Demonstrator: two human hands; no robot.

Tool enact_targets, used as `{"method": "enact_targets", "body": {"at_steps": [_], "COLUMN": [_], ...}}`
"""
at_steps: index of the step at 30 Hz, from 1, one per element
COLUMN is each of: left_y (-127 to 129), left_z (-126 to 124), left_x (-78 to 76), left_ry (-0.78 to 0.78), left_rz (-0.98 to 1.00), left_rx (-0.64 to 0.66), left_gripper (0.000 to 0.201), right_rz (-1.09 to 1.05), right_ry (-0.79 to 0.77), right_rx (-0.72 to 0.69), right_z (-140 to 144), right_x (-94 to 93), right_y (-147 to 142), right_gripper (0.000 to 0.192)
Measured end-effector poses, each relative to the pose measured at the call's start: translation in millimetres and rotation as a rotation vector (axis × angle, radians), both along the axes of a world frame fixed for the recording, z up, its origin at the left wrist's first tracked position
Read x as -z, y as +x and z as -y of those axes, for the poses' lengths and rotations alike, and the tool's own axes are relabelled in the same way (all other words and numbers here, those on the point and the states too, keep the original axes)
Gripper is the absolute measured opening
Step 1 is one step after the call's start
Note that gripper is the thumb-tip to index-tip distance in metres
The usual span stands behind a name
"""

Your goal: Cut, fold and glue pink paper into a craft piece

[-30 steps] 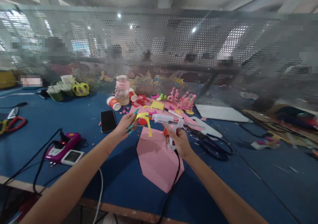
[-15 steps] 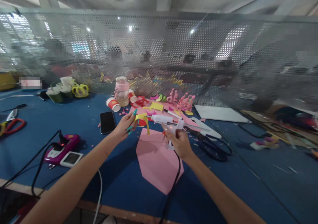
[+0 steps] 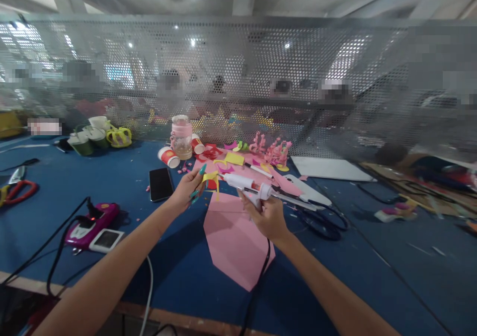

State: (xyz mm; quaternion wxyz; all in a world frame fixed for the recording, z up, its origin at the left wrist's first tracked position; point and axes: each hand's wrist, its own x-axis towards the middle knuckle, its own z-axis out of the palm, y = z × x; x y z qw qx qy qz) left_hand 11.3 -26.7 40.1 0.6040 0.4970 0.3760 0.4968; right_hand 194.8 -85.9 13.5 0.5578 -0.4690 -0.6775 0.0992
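Note:
My left hand (image 3: pixel 188 191) pinches a yellow strip (image 3: pixel 210 177) that looks like paper or foam, one end hanging down. In my right hand (image 3: pixel 269 216) is a white hot glue gun (image 3: pixel 242 183), its nozzle pointing left and touching or very near the strip. A glue stick (image 3: pixel 298 198) pokes out of its back end, and a black cord runs down from its handle. Below both hands lies a large pink sheet (image 3: pixel 238 241) with angled edges, partly under the cord. Beyond the glue gun are pink sheets and coloured scraps (image 3: pixel 234 158).
A black phone (image 3: pixel 161 184), a purple power strip (image 3: pixel 97 221) and red-handled scissors (image 3: pixel 24 191) lie to the left. Behind stand a jar (image 3: pixel 181 137) and paper cups (image 3: pixel 168 156). Dark-handled scissors (image 3: pixel 324 224) and a white board (image 3: pixel 330 169) are to the right. A perforated screen (image 3: pixel 238 77) backs the table.
The glue gun has tilted, its back end and handle turning in my right hand while the nozzle stays near the yellow strip. My left hand has barely moved.

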Motion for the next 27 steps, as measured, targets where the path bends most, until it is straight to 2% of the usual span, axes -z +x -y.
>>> {"method": "enact_targets", "body": {"at_steps": [7, 9, 11, 14, 18, 22, 27], "left_y": [1.1, 0.7, 0.1, -0.1, 1.1, 2.6, 4.4], "left_z": [-2.2, -4.1, -5.4, -5.4, -5.0, -5.0, 1.6], "left_x": [6.5, 8.9, 10.0, 9.3, 9.1, 9.9, 1.6], "left_ry": [0.031, 0.064, 0.092, 0.088, 0.007, -0.04, -0.154], "left_rz": [-0.059, -0.112, -0.161, -0.183, -0.081, 0.017, 0.079], "left_rx": [-0.051, -0.091, -0.148, -0.214, -0.177, -0.122, -0.064], "left_gripper": [0.031, 0.033, 0.033, 0.033, 0.032, 0.035, 0.037], "right_rz": [0.024, -0.023, -0.121, -0.299, -0.495, -0.601, -0.626], "right_ry": [0.073, 0.062, -0.005, -0.166, -0.36, -0.471, -0.525], "right_rx": [0.215, 0.213, 0.133, -0.067, -0.235, -0.341, -0.351], "right_z": [-0.1, 1.3, 1.9, 0.5, -2.9, -3.9, -4.1], "right_x": [5.4, 3.9, 2.7, 3.4, 5.9, 6.0, 6.0], "right_y": [-0.4, -0.1, 1.1, 2.8, 1.1, -2.4, -2.8], "right_gripper": [0.025, 0.026, 0.03, 0.038, 0.044, 0.044, 0.045]}}
